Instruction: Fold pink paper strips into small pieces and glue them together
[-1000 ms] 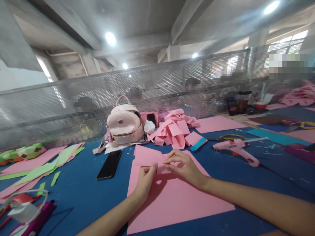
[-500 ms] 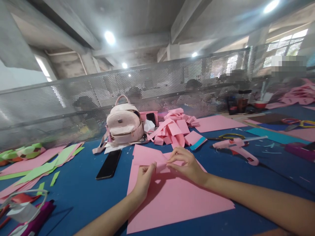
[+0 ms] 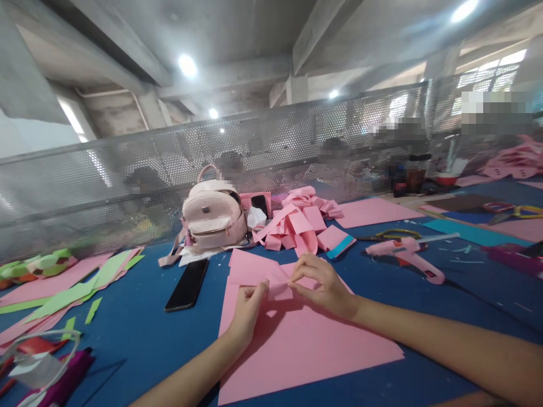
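A smaller piece of pink paper [image 3: 253, 268] is held between both hands, bent and raised a little over the sheet below. My left hand [image 3: 249, 308] pinches its near edge with the thumb on top. At its right end, my right hand [image 3: 323, 287] pinches the paper between thumb and fingertips. Underneath lies a large pink sheet [image 3: 305, 350], flat on the blue table [image 3: 139, 350], with a second layer showing at its right corner. The fingers of my left hand are partly hidden behind the paper.
Left of the sheet lies a black phone [image 3: 186, 285]. Behind stand a pale pink backpack [image 3: 214, 217] and a heap of pink paper strips [image 3: 292, 223]. A pink glue gun [image 3: 405, 255] and scissors [image 3: 396, 234] lie to the right. Green paper [image 3: 72, 291] covers the left side.
The view has shifted very slightly. Both hands keep their pinch on the pink paper, with almost no movement.
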A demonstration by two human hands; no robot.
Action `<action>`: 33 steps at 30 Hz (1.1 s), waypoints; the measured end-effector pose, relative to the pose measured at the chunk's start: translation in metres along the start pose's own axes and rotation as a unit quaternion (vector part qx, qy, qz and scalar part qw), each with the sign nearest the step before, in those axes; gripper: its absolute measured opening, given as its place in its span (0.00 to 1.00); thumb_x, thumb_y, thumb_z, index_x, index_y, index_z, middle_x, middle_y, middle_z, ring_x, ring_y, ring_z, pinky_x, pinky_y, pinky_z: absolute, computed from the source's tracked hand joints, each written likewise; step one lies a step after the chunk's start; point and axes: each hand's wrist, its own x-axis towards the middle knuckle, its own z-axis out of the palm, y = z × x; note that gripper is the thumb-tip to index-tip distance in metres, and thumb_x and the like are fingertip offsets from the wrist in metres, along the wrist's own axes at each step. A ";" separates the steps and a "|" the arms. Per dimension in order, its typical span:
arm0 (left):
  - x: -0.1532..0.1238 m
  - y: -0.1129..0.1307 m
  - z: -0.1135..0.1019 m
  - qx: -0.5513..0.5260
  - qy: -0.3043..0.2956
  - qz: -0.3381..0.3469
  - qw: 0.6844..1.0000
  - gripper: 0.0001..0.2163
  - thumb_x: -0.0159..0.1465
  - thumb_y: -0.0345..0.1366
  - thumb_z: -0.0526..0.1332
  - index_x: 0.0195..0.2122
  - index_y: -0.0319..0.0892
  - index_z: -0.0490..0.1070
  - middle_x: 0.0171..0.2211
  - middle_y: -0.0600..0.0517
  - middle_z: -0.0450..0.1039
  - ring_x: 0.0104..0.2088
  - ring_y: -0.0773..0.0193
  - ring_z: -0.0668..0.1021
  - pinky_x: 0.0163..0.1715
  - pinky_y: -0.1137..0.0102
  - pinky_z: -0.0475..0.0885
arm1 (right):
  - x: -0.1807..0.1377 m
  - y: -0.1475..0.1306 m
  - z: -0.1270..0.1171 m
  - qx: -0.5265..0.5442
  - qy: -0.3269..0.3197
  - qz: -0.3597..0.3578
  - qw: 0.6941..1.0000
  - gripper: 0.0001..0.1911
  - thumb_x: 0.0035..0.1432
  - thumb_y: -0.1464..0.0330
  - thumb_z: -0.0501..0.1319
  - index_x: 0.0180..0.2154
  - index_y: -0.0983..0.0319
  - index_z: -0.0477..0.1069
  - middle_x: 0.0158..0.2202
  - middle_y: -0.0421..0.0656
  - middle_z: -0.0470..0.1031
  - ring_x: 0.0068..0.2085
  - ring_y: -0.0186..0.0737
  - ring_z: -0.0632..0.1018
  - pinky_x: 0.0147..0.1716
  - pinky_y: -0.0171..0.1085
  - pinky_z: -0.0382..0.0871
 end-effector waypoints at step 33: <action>0.004 0.000 -0.006 -0.022 -0.011 -0.015 1.000 0.28 0.49 0.54 0.70 0.14 0.43 0.52 0.18 0.60 0.47 0.22 0.73 0.54 0.21 0.76 0.56 | 0.006 0.013 0.003 0.266 -0.121 0.230 0.928 0.15 0.45 0.63 0.76 0.28 0.61 0.73 0.32 0.37 0.69 0.34 0.36 0.71 0.36 0.35 0.65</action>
